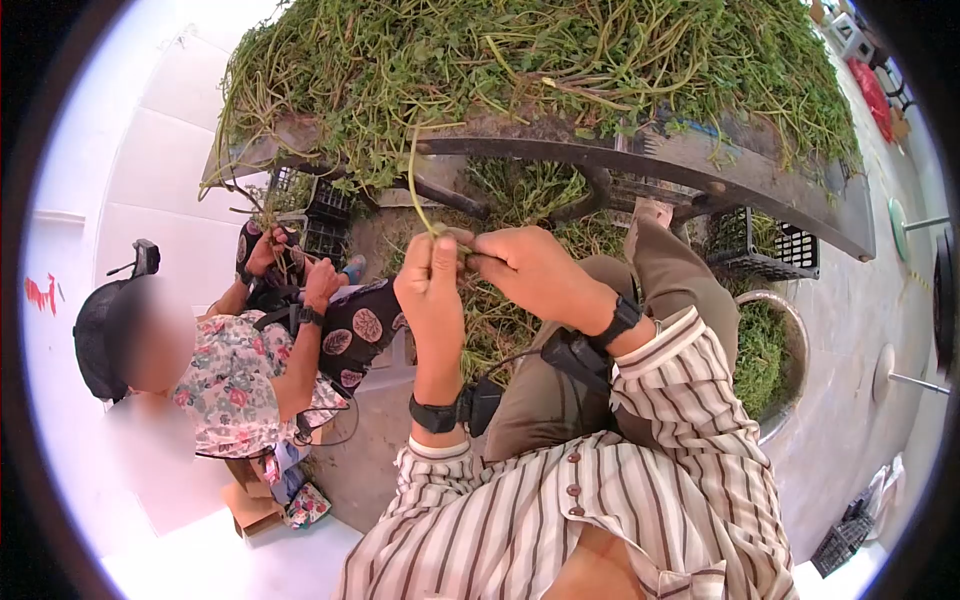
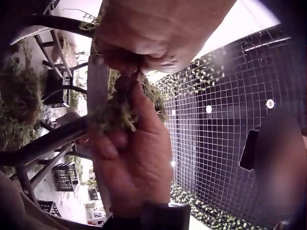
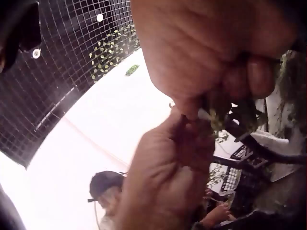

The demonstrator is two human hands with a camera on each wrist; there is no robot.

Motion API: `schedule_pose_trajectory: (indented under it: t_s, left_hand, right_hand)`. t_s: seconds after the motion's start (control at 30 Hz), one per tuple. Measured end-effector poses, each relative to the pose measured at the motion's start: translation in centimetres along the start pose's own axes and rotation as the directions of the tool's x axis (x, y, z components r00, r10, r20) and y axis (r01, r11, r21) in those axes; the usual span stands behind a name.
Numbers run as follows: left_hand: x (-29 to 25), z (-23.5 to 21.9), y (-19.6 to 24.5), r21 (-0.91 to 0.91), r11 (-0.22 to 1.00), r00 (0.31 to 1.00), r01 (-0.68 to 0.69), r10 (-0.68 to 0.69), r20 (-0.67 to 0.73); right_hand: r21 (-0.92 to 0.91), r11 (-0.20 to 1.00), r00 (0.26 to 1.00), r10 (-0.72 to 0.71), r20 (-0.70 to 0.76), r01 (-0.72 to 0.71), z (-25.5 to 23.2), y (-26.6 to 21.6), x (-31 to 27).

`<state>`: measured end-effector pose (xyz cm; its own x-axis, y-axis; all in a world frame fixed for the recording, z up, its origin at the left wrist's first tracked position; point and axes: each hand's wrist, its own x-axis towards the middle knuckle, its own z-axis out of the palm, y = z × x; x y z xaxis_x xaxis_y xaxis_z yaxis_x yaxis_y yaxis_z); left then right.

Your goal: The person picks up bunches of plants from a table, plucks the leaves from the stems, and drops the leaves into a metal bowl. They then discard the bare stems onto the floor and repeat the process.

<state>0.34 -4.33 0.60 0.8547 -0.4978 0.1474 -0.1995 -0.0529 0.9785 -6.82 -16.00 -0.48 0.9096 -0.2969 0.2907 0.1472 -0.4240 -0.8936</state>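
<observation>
A long pale-green stem (image 1: 413, 185) rises from my left hand (image 1: 430, 290), pinched between thumb and forefinger. My right hand (image 1: 530, 272) meets it at the fingertips, thumb and fingers curled together on the stem's lower end. In the left wrist view a small leafy sprig (image 2: 120, 115) shows between the left hand (image 2: 144, 163) and the right hand (image 2: 148, 38). The right wrist view has the right hand (image 3: 206, 52) above the left (image 3: 163, 172), with some green (image 3: 218, 117) at the right fingers.
A big heap of leafy green stems (image 1: 520, 60) covers the table (image 1: 600, 155) ahead. Black crates (image 1: 765, 250) and more greens lie below it. A round tub (image 1: 797, 350) of greens stands on the right. On the left, another person (image 1: 250, 380) sits holding stems.
</observation>
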Motion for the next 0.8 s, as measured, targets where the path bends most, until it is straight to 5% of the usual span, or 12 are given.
schedule_pose_trajectory:
  t_s: [0.3, 0.63, 0.67, 0.8]
  left_hand:
    - [1.2, 0.6, 0.6, -0.382, 0.924, 0.978, 0.001, -0.081, -0.194]
    - [1.9, 0.5, 3.0, -0.370, 0.929, 0.974, -0.010, -0.074, -0.214]
    - [1.9, 0.6, 3.0, -0.391, 0.919, 0.976, -0.040, -0.049, -0.214]
    - [2.0, 1.6, 4.1, -0.415, 0.906, 0.986, -0.077, 0.009, -0.164]
  right_hand:
    - [0.262, 0.961, 0.993, 0.070, 0.095, -0.093, -1.1, -2.1, 0.6]
    - [0.241, 0.970, 0.990, -0.057, 0.131, 0.024, -3.1, -2.7, -0.3]
    - [0.263, 0.957, 0.989, -0.137, 0.048, 0.119, -3.0, -2.6, -0.5]
    - [0.337, 0.940, 0.996, -0.071, 0.046, 0.052, -4.1, -3.0, -1.3]
